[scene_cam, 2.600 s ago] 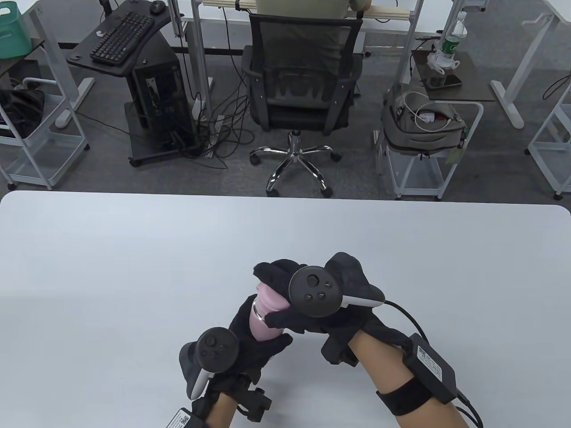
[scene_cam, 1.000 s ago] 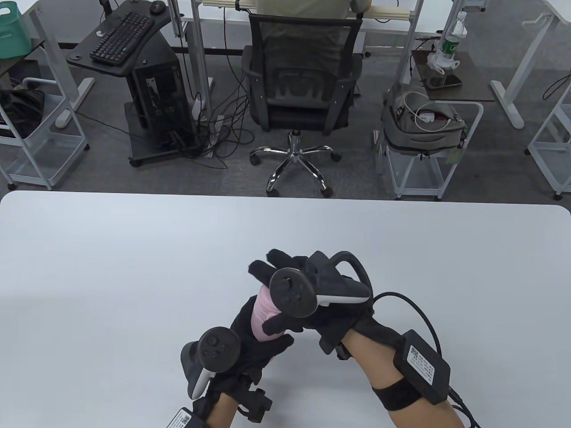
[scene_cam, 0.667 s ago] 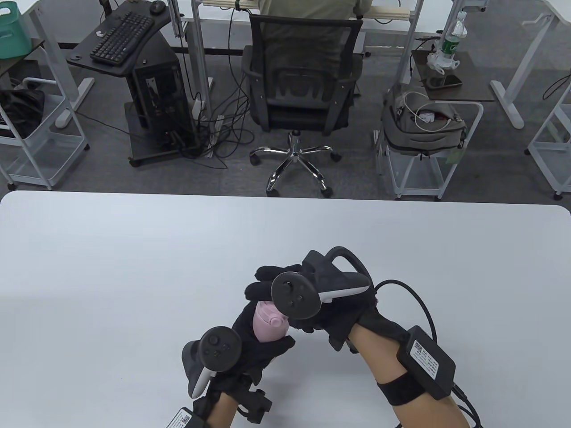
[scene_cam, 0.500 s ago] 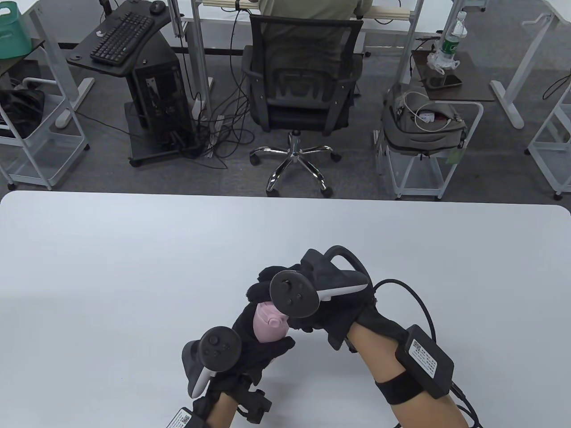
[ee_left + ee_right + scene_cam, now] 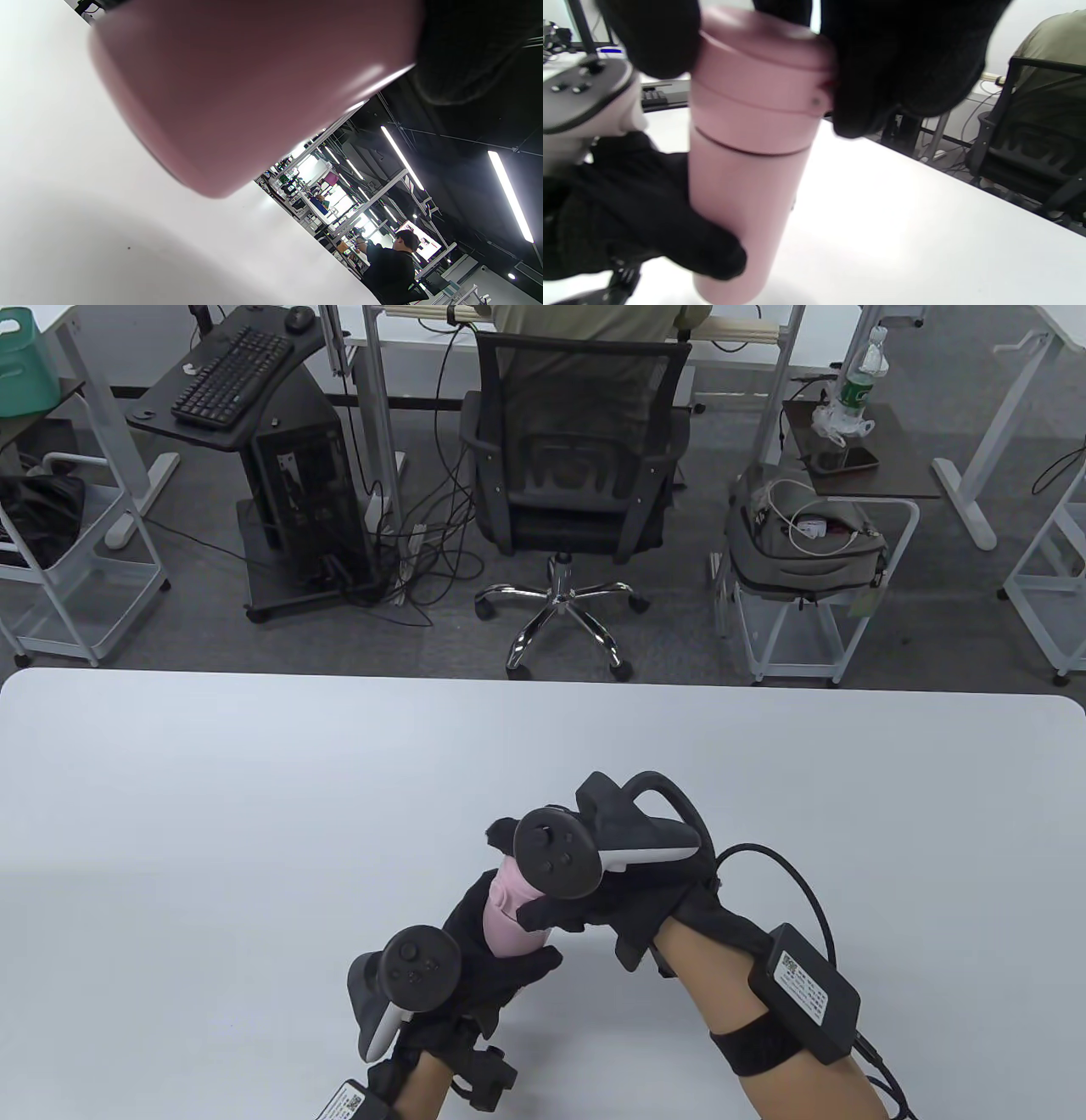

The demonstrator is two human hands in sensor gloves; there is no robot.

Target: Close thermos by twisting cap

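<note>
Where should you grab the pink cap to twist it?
Probably by its round side wall, coming down from above. The cap sits on top of the upright thermos, so fingers can wrap around its rim, as the right hand does, while the left hand holds the body.

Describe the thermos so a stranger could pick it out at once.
On the white table, near its front edge, two black-gloved hands meet. The left hand grips the body of a slim pink thermos while the right hand holds its pink cap. It is the only pink thing there.
</note>
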